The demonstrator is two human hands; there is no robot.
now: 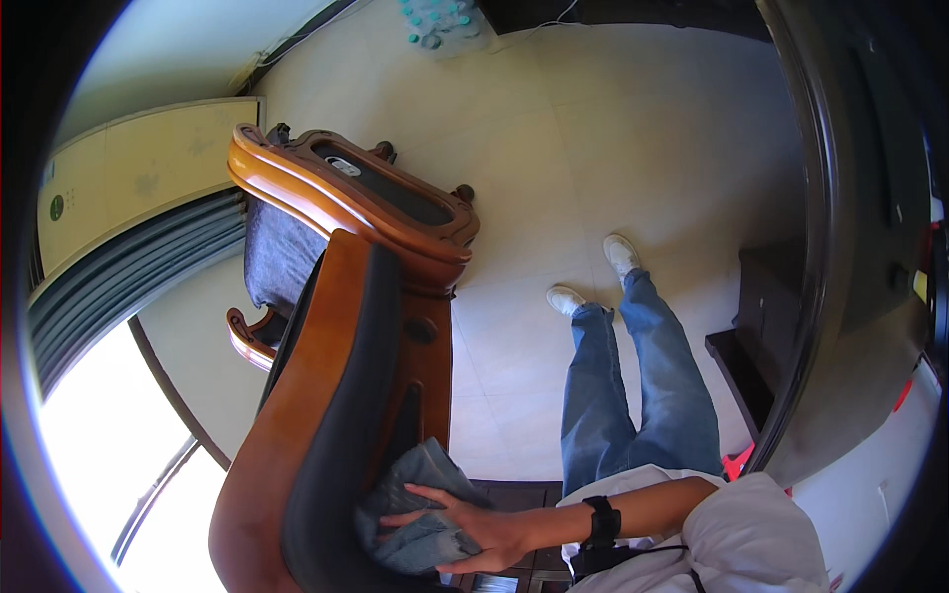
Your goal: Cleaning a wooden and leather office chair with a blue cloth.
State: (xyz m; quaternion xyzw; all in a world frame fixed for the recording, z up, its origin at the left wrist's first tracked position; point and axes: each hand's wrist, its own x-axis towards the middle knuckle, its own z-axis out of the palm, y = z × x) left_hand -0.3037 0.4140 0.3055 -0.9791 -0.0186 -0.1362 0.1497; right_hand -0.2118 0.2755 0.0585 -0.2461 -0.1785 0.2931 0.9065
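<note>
My right hand (489, 530) is spread over a crumpled grey-blue cloth (415, 474) and presses it against the inner side of a wooden armchair's dark padded edge (334, 445). The fingers reach left across the cloth, with the thumb along its lower side. Glossy orange-brown wood (274, 445) frames the padding. Farther up is the chair's curved armrest (296, 196), which has a black inset panel (393, 189). A dark, shiny seat surface (278, 248) shows below this armrest. The cloth hides the part of the chair under it. My left hand is out of view.
A dark glossy table edge (823, 193) curves down the right side, with a dark cabinet (771, 304) below. Wrapped bottles (441, 22) stand on the tiled floor (563, 148) at the top. A grey curtain (148, 241) and a bright window (111, 415) are at left.
</note>
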